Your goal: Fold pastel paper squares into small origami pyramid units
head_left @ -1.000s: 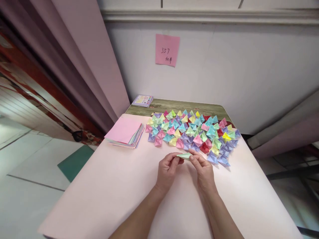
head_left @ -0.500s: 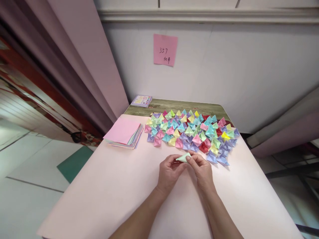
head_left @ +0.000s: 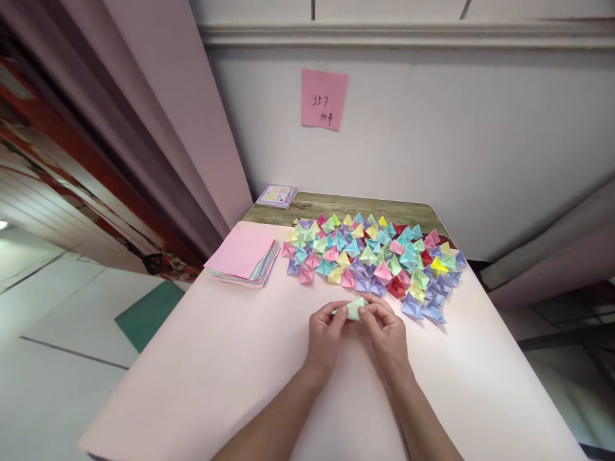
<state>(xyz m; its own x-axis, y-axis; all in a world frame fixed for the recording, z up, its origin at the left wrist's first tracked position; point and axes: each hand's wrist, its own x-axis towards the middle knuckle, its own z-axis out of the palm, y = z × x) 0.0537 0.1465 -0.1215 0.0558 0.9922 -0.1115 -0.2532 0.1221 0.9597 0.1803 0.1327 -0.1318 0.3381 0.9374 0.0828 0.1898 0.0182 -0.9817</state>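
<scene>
A small folded pale green paper is pinched between my two hands, just above the table. My left hand grips its left end, thumb in front and fingers behind. On the other end, my right hand holds it with the thumb pressed on the near face. The fingertips behind the paper are partly hidden. Beyond my hands lie many folded paper boats in purple, pink, green, blue, yellow and red, packed in uneven rows.
A stack of coloured paper sheets, pink on top, lies at the left of the pale-covered table. Behind it sits a small pile of printed packs. A pink note hangs on the wall. A green sheet is on the floor.
My left thumb has moved up onto the front of the green paper, which now shows more of its face. The view has shifted slightly.
</scene>
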